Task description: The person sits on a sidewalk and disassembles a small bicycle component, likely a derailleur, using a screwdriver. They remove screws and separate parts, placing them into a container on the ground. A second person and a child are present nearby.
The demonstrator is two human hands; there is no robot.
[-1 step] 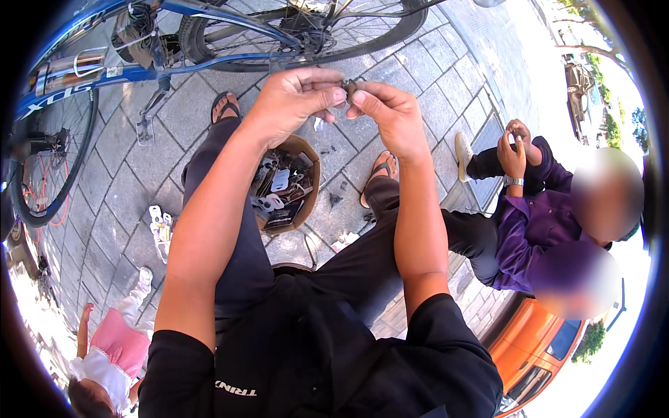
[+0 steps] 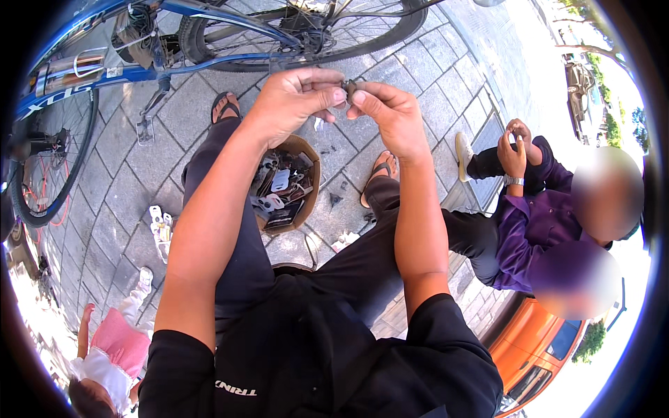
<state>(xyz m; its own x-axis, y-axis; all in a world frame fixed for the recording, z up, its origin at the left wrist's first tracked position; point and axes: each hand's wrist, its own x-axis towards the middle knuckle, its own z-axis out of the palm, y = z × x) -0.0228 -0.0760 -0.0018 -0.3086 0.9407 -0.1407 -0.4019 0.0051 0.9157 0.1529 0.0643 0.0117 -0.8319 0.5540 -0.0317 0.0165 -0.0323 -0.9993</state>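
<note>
Both arms reach forward from the body, bare below the upper arm, and converge so that the hands meet fingertip to fingertip. The left forearm [image 2: 216, 202] slants inward up to the right; the left wrist [image 2: 256, 136] leads into the left hand [image 2: 300, 99], whose thumb [image 2: 337, 96] points right beneath the bent index finger, tips drawn close in a pinch. The right forearm [image 2: 421, 216] rises nearly straight to the right wrist [image 2: 411, 157]. The right hand [image 2: 394, 115] turns left, its thumb and index finger nipped together. The legs are spread, the left foot [image 2: 224, 108] placed farther forward than the right foot [image 2: 387, 164]
</note>
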